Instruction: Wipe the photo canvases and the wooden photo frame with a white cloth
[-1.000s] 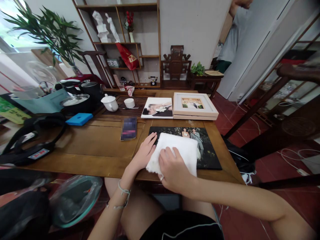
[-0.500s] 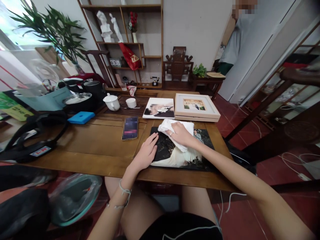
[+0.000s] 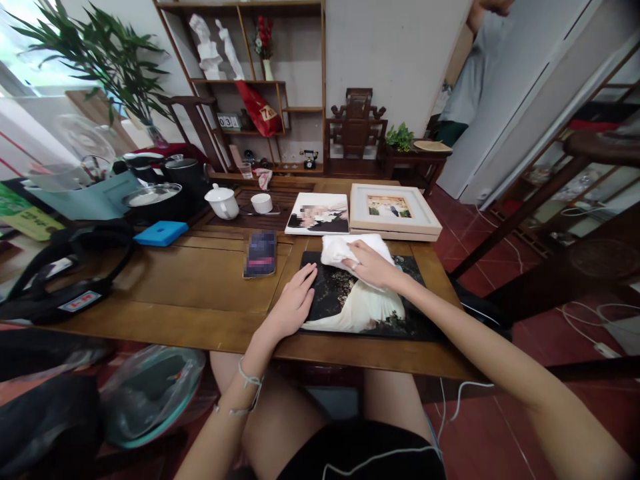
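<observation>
The photo panel (image 3: 327,297) lies flat on the table, between the left hand (image 3: 296,303) and the right forearm, its long near edge facing the person. It is dark and rectangular, printed with a pale, spread-out gown and dim foliage (much of the picture is hidden under cloth and arm). The left hand is open, palm down, fingers straight, resting along the panel's left edge. The right hand (image 3: 370,263) is closed on a thick, fluffy white cloth (image 3: 333,250), which it holds against the panel's far edge.

A second ago the cloth lay nearer the person, covering the gown, with the printed couple showing ahead of the right hand; now cloth and right hand are farther away and the gown is uncovered. The left hand has stayed at the same edge.
</observation>
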`<control>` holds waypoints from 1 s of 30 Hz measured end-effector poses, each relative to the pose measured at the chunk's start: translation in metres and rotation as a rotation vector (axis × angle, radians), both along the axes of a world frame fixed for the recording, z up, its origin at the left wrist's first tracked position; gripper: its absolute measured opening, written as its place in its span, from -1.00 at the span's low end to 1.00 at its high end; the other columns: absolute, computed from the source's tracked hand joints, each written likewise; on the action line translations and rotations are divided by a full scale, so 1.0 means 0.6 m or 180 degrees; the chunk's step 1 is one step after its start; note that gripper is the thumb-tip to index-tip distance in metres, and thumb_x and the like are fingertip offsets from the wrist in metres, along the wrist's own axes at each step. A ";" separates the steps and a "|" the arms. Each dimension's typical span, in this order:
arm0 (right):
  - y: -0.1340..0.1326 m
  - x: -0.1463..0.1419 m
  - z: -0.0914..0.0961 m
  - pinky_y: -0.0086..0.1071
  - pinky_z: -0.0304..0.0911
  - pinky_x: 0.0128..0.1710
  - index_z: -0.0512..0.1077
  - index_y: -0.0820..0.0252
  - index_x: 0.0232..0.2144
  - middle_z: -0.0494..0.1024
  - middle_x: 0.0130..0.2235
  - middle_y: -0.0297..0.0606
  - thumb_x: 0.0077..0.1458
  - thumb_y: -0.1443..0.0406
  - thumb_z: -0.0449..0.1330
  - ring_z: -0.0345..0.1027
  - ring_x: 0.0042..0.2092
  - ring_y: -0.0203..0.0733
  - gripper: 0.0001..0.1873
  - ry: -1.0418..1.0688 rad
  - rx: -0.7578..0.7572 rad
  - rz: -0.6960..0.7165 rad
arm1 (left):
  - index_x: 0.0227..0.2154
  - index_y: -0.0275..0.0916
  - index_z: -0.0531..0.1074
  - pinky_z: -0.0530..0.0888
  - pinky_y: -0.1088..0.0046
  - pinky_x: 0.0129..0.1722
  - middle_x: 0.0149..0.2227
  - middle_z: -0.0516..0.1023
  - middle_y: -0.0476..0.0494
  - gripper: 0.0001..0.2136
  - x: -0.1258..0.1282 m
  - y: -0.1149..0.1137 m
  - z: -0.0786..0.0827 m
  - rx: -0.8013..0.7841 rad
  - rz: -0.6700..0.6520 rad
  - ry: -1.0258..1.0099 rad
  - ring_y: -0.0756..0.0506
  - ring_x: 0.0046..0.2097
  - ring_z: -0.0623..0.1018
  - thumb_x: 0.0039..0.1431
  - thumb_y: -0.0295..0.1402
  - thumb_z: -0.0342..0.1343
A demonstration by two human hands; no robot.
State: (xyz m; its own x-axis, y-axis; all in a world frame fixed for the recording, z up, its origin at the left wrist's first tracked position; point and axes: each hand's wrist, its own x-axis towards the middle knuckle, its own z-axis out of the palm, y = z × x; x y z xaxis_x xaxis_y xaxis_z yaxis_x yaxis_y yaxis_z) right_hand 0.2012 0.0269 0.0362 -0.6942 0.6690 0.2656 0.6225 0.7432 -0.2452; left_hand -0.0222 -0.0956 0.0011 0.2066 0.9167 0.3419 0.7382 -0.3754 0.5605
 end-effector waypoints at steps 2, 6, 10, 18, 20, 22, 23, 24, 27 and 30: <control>0.002 0.054 -0.008 -0.30 0.17 0.03 0.37 0.25 -0.04 0.40 -0.03 -0.12 0.28 0.22 -0.04 0.26 0.02 -0.08 -0.67 0.0065 -0.0061 -0.0002 | 0.25 -0.22 0.13 0.10 0.05 0.30 0.31 0.13 -0.24 -0.55 0.000 -0.002 0.003 -0.0035 -0.0007 0.0000 -0.19 0.34 0.10 0.33 -0.35 -0.23; 0.004 0.148 -0.018 -0.17 0.15 0.09 0.39 0.23 -0.05 0.39 -0.01 -0.07 0.23 0.22 -0.03 0.21 0.08 0.02 -0.66 0.0237 -0.0082 -0.0219 | 0.26 -0.21 0.13 0.08 0.05 0.30 0.32 0.11 -0.24 -0.55 0.000 -0.003 0.006 -0.0086 -0.0008 -0.0008 -0.18 0.34 0.09 0.34 -0.34 -0.23; -0.044 0.185 -0.007 0.00 0.13 0.10 0.36 0.15 0.05 0.41 0.03 -0.09 0.15 0.20 0.02 0.18 0.11 0.12 -0.57 0.0181 0.0033 -0.0273 | 0.26 -0.25 0.12 0.08 0.06 0.30 0.33 0.09 -0.26 -0.55 0.000 -0.002 0.004 -0.0103 0.0014 0.0030 -0.18 0.35 0.08 0.34 -0.34 -0.24; -0.225 0.134 0.043 0.06 0.10 0.06 0.30 0.12 0.14 0.43 0.08 -0.13 0.00 0.29 0.14 0.20 0.06 0.08 -0.40 -0.0170 -0.0062 0.0905 | 0.26 -0.22 0.12 0.07 0.04 0.30 0.32 0.10 -0.24 -0.55 -0.001 -0.001 0.005 -0.0127 0.0003 0.0055 -0.19 0.35 0.08 0.34 -0.34 -0.24; -0.212 0.126 0.040 0.06 0.07 0.10 0.33 0.16 0.11 0.40 0.11 -0.08 -0.03 0.28 0.17 0.17 0.10 0.08 -0.41 -0.0147 -0.0089 0.0843 | 0.26 -0.23 0.11 0.07 0.04 0.30 0.33 0.09 -0.25 -0.55 -0.002 -0.001 0.003 -0.0139 0.0001 0.0044 -0.19 0.35 0.07 0.34 -0.33 -0.24; -0.173 0.126 0.029 0.08 0.02 0.14 0.33 0.16 0.11 0.33 0.16 -0.05 -0.04 0.27 0.18 0.12 0.15 0.09 -0.40 -0.0146 -0.0027 0.0626 | 0.27 -0.22 0.11 0.08 0.03 0.30 0.33 0.09 -0.25 -0.55 -0.002 0.000 0.001 -0.0117 -0.0017 0.0025 -0.19 0.35 0.08 0.34 -0.33 -0.23; -0.148 0.127 0.022 0.10 -0.01 0.16 0.32 0.15 0.12 0.29 0.19 -0.04 -0.02 0.26 0.18 0.09 0.18 0.10 -0.40 -0.0157 0.0028 0.0491 | 0.27 -0.21 0.11 0.08 0.03 0.30 0.33 0.09 -0.24 -0.55 -0.003 0.000 0.001 -0.0100 -0.0025 0.0018 -0.19 0.34 0.09 0.34 -0.33 -0.23; -0.123 0.130 0.015 0.12 -0.05 0.18 0.31 0.15 0.13 0.24 0.22 -0.03 0.00 0.24 0.17 0.05 0.20 0.11 -0.40 -0.0168 0.0094 0.0348 | 0.26 -0.20 0.11 0.09 0.03 0.30 0.33 0.09 -0.24 -0.55 -0.003 0.000 0.000 -0.0087 -0.0028 0.0016 -0.19 0.34 0.09 0.34 -0.33 -0.22; -0.056 0.140 0.000 0.14 -0.14 0.22 0.29 0.22 0.14 0.17 0.27 0.00 0.09 0.17 0.11 -0.03 0.26 0.15 -0.44 -0.0233 0.0276 -0.0044 | 0.26 -0.19 0.11 0.08 0.03 0.30 0.33 0.10 -0.23 -0.55 -0.004 0.000 0.001 -0.0078 -0.0023 0.0028 -0.19 0.34 0.10 0.34 -0.32 -0.22; -0.016 0.149 -0.006 0.12 -0.18 0.24 0.21 0.28 0.19 0.19 0.27 0.01 0.18 0.13 0.02 -0.03 0.27 0.14 -0.41 -0.0322 0.0321 -0.0236 | 0.26 -0.21 0.12 0.07 0.04 0.30 0.33 0.10 -0.25 -0.55 -0.003 -0.001 0.004 -0.0099 -0.0019 0.0049 -0.19 0.34 0.09 0.34 -0.32 -0.22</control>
State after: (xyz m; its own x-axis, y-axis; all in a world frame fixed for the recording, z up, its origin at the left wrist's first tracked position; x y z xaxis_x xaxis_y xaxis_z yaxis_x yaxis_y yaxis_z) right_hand 0.2907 0.0173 0.0328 -0.6704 0.6929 0.2653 0.6944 0.7119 -0.1048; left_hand -0.0243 -0.0963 0.0034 0.2172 0.9256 0.3101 0.7446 -0.3625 0.5605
